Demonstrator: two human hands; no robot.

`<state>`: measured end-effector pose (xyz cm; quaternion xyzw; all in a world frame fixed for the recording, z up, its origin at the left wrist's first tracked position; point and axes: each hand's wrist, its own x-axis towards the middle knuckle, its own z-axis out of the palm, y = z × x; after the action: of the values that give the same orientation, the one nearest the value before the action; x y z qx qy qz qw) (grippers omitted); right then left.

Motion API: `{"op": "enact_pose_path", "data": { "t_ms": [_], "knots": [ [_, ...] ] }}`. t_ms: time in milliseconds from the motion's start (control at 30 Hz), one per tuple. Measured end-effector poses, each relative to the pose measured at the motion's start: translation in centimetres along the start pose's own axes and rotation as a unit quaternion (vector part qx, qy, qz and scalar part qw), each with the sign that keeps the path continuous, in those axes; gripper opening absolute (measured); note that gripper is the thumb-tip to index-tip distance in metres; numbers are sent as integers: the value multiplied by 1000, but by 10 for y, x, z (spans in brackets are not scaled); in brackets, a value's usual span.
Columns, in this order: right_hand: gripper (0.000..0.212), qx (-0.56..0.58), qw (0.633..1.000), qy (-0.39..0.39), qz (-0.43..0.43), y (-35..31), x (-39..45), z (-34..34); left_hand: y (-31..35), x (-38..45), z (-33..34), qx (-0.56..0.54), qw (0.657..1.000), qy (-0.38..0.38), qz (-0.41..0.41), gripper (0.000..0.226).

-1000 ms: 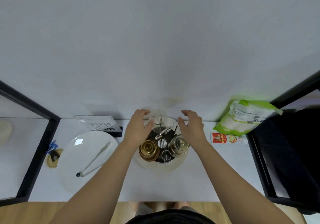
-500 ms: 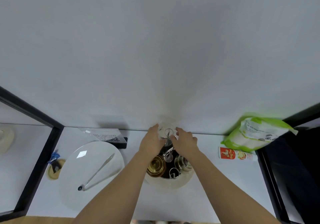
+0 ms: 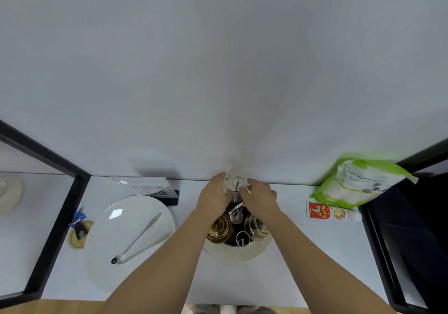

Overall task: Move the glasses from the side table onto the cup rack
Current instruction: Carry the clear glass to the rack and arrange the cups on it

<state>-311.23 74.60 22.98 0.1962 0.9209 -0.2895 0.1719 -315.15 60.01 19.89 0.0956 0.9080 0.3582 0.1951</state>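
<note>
The round cup rack (image 3: pixel 238 253) stands on the white table near the wall, with a cream tray rim and metal pegs. A clear glass (image 3: pixel 235 183) sits upside down over the far peg. My left hand (image 3: pixel 214 198) and my right hand (image 3: pixel 260 197) both grip its sides. An amber glass (image 3: pixel 219 227) hangs inverted on the near left peg. Another clear glass (image 3: pixel 257 225) hangs on the near right peg. One bare metal peg (image 3: pixel 241 238) shows at the front.
A white oval plate (image 3: pixel 132 238) with metal tongs (image 3: pixel 137 236) lies to the left. A QR-code stand (image 3: pixel 150 188) is behind it. A green bag (image 3: pixel 361 180) and a red tube (image 3: pixel 332 213) lie to the right. Black frames border both sides.
Both hands closed in from the rack's sides onto the clear glass at the far peg. The camera view tilted slightly upward.
</note>
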Motion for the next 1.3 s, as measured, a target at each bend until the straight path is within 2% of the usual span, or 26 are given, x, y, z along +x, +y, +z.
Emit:
{"op": "enact_pose_path", "data": {
  "t_ms": [233,533,1000,1300],
  "knots": [
    [35,18,1000,7,-1,4,0,2,4,3,1,16,1000,-12,-3,41],
    [26,118,992,25,22,5,-2,4,8,3,0,16,1000,-18,-9,39],
    [27,126,991,37,10,1,-6,1,11,-3,-4,-1,999,-18,-38,47],
    [26,127,991,38,16,-1,-9,-1,16,-6,-8,1,999,-22,-26,49]
  ]
}}
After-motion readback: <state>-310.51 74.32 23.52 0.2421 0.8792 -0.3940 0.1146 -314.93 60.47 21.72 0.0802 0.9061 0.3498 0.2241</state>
